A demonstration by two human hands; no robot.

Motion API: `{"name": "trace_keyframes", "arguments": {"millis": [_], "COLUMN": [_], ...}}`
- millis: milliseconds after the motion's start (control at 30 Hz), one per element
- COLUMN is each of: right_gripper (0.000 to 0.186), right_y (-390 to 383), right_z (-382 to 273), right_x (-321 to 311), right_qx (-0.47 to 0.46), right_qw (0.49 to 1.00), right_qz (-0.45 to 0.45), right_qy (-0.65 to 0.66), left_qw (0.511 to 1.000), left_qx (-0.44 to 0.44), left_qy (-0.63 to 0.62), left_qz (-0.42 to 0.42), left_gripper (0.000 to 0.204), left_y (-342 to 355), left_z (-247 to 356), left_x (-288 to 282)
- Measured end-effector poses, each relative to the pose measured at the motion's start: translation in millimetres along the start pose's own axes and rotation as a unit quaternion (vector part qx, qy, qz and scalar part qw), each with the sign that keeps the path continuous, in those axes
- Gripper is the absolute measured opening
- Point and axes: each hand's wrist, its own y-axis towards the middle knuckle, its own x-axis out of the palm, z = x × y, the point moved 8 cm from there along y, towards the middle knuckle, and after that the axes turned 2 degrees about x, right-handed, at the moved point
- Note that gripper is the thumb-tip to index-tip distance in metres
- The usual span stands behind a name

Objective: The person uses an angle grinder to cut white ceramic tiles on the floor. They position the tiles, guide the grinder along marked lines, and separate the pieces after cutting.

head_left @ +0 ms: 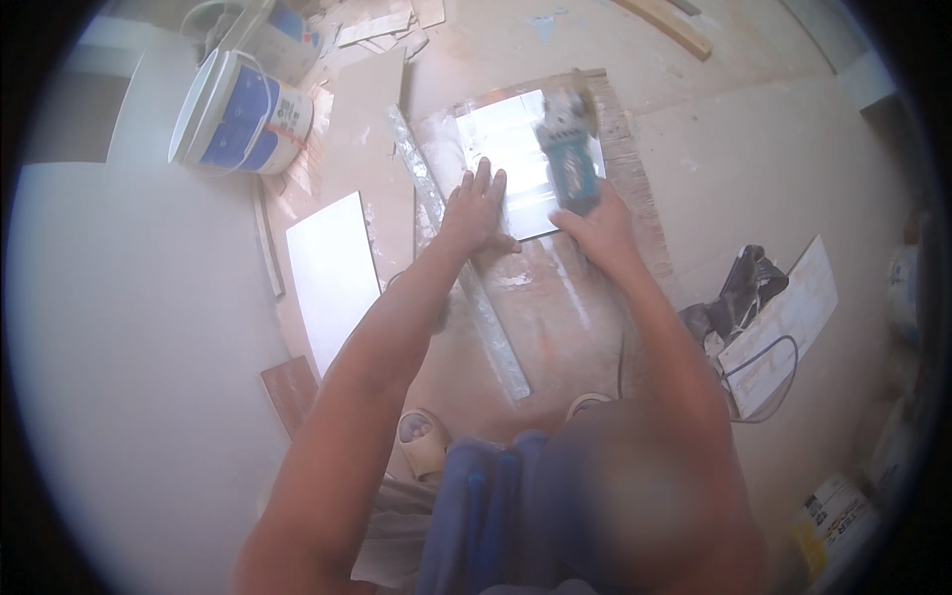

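A glossy white tile [518, 149] lies on a dusty board [635, 149] in front of me. My left hand [478, 208] is spread flat with its fingers on the tile's left side. My right hand [601, 226] is wrapped round the rear of a teal angle grinder [572, 169]. The grinder's metal head sits over the tile's right part and points away from me; it is smeared by motion, and its disc cannot be made out clearly. A long metal straightedge [491, 327] runs slantwise under my left forearm, along the tile's left side.
Another white tile [332, 273] lies to the left. White and blue buckets [223, 114] stand at the far left. At the right lie a tile piece [793, 317], a dark bag [744, 283] and a looped cable [793, 362]. A wooden strip [669, 28] lies at the back.
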Motion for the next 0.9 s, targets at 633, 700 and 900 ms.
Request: {"name": "trace_keyframes", "arguments": {"millis": [633, 700, 900], "right_gripper": [0.078, 0.081, 0.083], "right_y": [94, 94, 93], "right_z": [-18, -18, -15], "right_x": [90, 90, 92], "right_qx": [0.068, 0.076, 0.092], "right_qw": [0.994, 0.993, 0.992], "right_qz": [-0.036, -0.043, -0.046], "right_qy": [-0.080, -0.078, -0.075], "left_qw": [0.999, 0.999, 1.000], "left_qx": [-0.004, 0.001, 0.013], "left_qy": [0.018, 0.012, 0.021], "left_qz": [-0.041, -0.036, -0.004], "left_gripper": [0.133, 0.133, 0.124], "left_y": [5, 7, 8], "left_z": [3, 2, 0], "left_x": [1, 1, 2]}}
